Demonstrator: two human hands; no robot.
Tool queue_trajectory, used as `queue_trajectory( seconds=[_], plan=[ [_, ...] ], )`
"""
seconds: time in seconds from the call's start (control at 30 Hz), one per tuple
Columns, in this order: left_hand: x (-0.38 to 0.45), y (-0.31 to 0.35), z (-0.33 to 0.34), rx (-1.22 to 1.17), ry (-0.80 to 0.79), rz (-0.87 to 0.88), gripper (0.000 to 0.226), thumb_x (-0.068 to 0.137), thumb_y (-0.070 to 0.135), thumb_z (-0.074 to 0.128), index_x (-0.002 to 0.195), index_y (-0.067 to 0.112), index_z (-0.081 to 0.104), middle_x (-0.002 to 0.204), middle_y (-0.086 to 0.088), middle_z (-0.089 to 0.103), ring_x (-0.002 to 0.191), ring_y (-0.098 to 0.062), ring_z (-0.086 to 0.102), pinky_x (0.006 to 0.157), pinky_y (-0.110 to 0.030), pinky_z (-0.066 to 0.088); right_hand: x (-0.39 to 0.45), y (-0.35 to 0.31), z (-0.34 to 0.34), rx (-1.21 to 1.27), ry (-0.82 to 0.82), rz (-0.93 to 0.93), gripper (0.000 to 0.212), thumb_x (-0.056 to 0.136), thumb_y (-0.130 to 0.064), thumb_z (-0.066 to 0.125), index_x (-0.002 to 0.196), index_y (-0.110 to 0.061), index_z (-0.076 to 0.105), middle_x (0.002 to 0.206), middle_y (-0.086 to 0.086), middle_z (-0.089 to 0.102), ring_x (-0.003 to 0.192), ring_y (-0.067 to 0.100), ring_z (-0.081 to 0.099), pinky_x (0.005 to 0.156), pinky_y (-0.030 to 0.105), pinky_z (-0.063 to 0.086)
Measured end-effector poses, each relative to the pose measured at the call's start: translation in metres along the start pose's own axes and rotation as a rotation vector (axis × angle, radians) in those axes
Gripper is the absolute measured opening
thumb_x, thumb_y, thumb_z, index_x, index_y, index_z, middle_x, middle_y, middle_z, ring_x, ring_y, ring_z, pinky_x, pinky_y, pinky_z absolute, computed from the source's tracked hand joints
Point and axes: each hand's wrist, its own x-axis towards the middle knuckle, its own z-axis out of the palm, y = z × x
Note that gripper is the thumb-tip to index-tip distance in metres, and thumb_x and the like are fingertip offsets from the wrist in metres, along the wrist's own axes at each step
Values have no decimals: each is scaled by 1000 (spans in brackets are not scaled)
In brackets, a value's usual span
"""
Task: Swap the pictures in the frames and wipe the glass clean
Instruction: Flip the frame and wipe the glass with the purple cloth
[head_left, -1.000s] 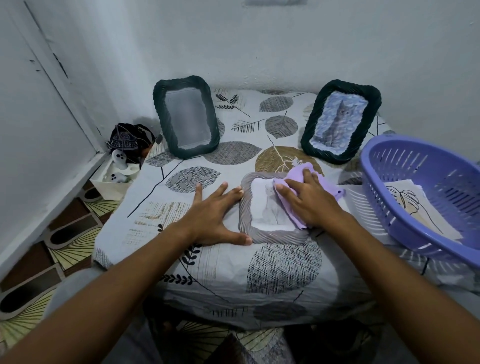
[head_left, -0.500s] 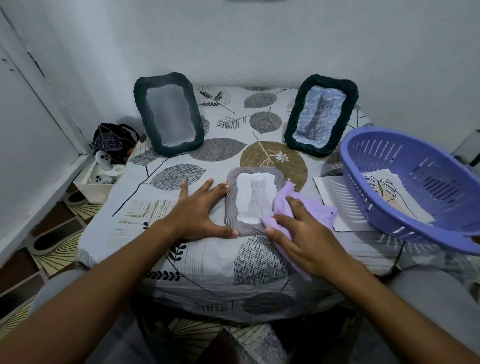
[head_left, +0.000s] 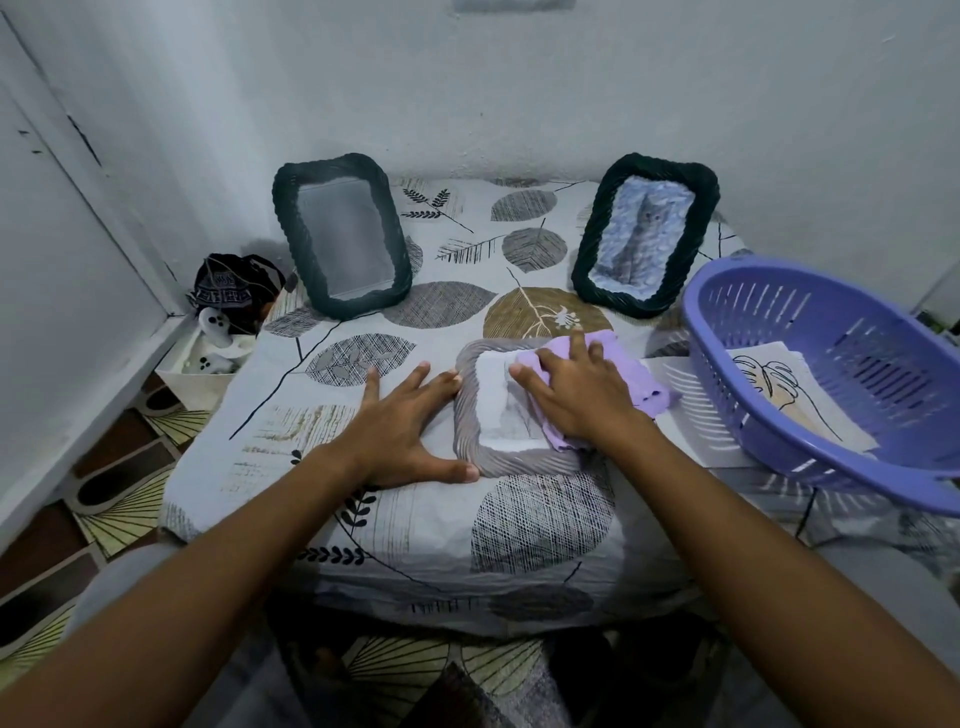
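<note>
Grey rope-wrapped picture frame (head_left: 511, 410) lies flat, glass up, near front edge of leaf-print covered table (head_left: 415, 519), centre: flat pose lets glass take wiping pressure.
Right hand (head_left: 574, 395), fingers spread straight, presses lilac cloth (head_left: 623, 379) onto glass, upper right part.
Left hand (head_left: 410, 421), flat, ungripped, braces frame's left side; likely stops sliding.
Two dark green rope frames (head_left: 340, 234) (head_left: 647, 234) lean at back edge, apart from work.
Purple slotted plastic basket (head_left: 831, 374) at right edge holds leaf-drawing sheet (head_left: 789, 400), probably spare picture.
</note>
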Motion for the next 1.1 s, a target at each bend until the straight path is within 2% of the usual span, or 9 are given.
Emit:
queue_trajectory(
  seconds=[0.23,0.37,0.5,0.6,0.77,0.87,0.93,1.0,1.1],
  plan=[
    [1,0,2,-5,1,-17,129,49,98,36,154,27,11,161,11,9,146,-5,-6,113,-58,-15,-30,9,2,107,27,-54,67,93,-66,23,141,-25,46,160,14,12,146,33,13,116,47,13],
    [1,1,1,1,4,-22,130,49,100,34,153,27,10,161,10,10,147,-7,-5,112,-60,-15,-64,16,4,144,12,-115,75,88,-73,17,141,-29,47,160,11,15,148,27,11,119,42,12],
    [1,12,0,-5,19,-55,131,47,98,38,153,26,12,161,9,11,148,-10,-2,112,-63,-13,-94,18,6,167,25,-157,70,87,-67,23,139,-28,49,161,7,14,148,23,8,119,38,10],
    [0,12,1,-38,37,-64,131,46,98,41,153,26,15,160,9,15,148,-10,0,112,-64,-12,-102,15,7,168,37,-177,78,83,-74,21,137,-27,52,161,7,15,148,24,8,118,38,12],
    [-2,13,-6,-71,-2,-39,129,49,94,48,153,26,13,160,12,7,144,-3,-9,111,-59,-19,-97,4,10,116,44,-252,101,73,-85,-1,135,-26,54,160,9,17,148,29,7,117,42,11],
    [-3,16,-9,-69,-11,-23,134,45,97,41,154,25,12,154,16,-1,136,2,-15,112,-53,-22,-92,-12,13,58,10,-315,107,70,-84,-10,139,-27,49,161,8,9,149,28,-3,119,44,-1],
    [-2,12,-6,-64,10,5,138,43,104,29,154,22,12,160,9,7,142,-1,-11,114,-55,-17,-88,-24,14,54,-21,-338,105,71,-82,-10,142,-28,45,162,8,3,148,27,-9,119,44,-6],
    [0,8,-3,-60,13,10,139,43,104,21,154,21,12,161,7,11,146,-5,-6,115,-56,-13,-84,-31,11,72,-47,-340,105,69,-82,-10,143,-30,43,162,7,-1,148,26,-12,119,44,-7],
    [0,6,-1,-69,14,6,138,43,104,22,154,22,13,161,9,11,147,-6,-4,115,-56,-13,-80,-33,7,61,-78,-332,100,70,-81,-9,144,-36,40,162,6,-5,147,27,-14,119,45,-7]
  ],
)
